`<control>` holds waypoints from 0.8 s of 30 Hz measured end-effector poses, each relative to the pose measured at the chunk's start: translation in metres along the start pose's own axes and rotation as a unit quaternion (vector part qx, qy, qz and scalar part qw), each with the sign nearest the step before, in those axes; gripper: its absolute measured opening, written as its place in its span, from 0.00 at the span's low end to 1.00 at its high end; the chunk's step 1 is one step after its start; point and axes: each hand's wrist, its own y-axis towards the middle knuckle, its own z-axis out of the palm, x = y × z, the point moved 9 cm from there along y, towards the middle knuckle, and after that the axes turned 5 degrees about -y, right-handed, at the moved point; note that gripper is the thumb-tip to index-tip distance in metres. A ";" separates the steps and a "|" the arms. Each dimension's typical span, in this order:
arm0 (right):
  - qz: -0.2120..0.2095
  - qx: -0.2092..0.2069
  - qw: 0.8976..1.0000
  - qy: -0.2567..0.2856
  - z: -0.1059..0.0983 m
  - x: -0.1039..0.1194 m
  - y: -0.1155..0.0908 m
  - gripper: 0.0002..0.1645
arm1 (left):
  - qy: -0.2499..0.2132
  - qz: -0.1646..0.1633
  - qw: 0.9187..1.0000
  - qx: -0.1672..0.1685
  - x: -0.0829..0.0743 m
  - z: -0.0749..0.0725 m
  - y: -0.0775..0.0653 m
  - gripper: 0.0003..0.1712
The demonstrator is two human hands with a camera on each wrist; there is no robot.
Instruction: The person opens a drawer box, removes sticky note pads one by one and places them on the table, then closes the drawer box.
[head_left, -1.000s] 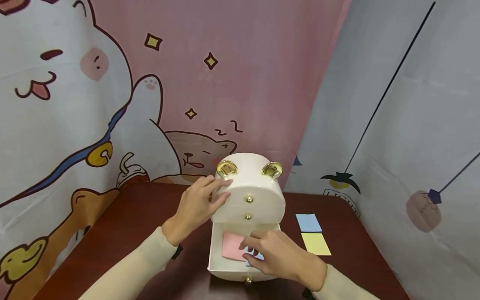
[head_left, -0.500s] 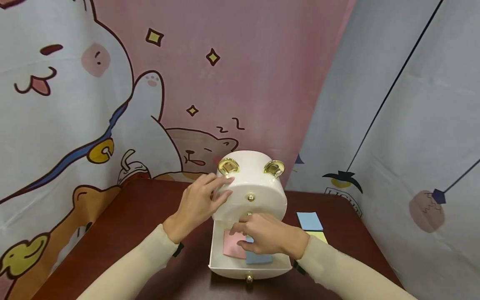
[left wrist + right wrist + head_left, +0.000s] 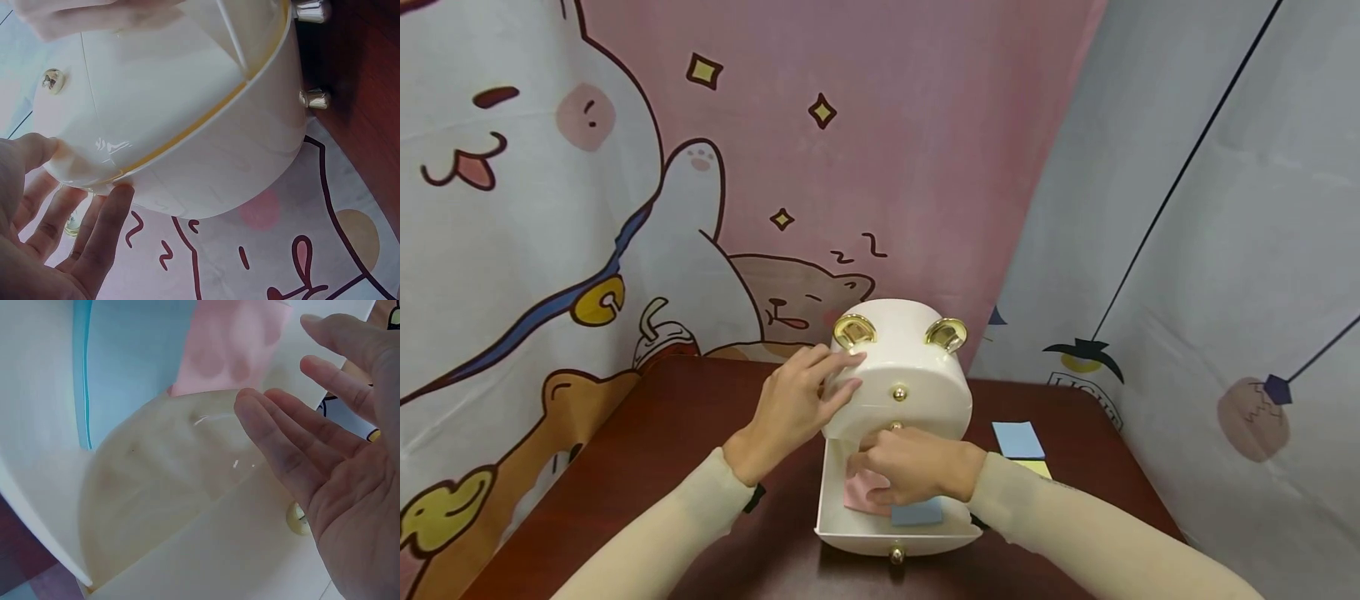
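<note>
A white rounded storage box (image 3: 917,375) with gold ear-shaped trims stands on the table, its bottom drawer (image 3: 859,545) pulled out. Inside the drawer lie a pink sticky-note pad (image 3: 857,497) on the left and a blue sticky-note pad (image 3: 917,511) beside it. My left hand (image 3: 793,404) rests on the box's upper left side, fingers fairly straight in the left wrist view. Above the pink pad hovers my right hand (image 3: 913,462). In the right wrist view, its fingers (image 3: 281,447) are extended and apart from the pads, holding nothing. It partly hides the pink pad in the head view.
On the dark red table (image 3: 715,433), right of the box, lie another blue pad (image 3: 1018,439) and a yellow pad (image 3: 1040,467), the latter mostly behind the right sleeve. A cartoon-printed curtain (image 3: 925,150) closes off the back and sides.
My right hand has moved left and slightly farther in, off the blue pad in the drawer and over the pink one. The blue pad now lies uncovered. My left hand stays on the box.
</note>
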 end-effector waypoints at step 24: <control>-0.021 0.025 0.998 -0.052 0.028 0.007 0.019 0.20 | -0.008 -0.002 1.000 0.004 -0.001 0.000 0.001 0.19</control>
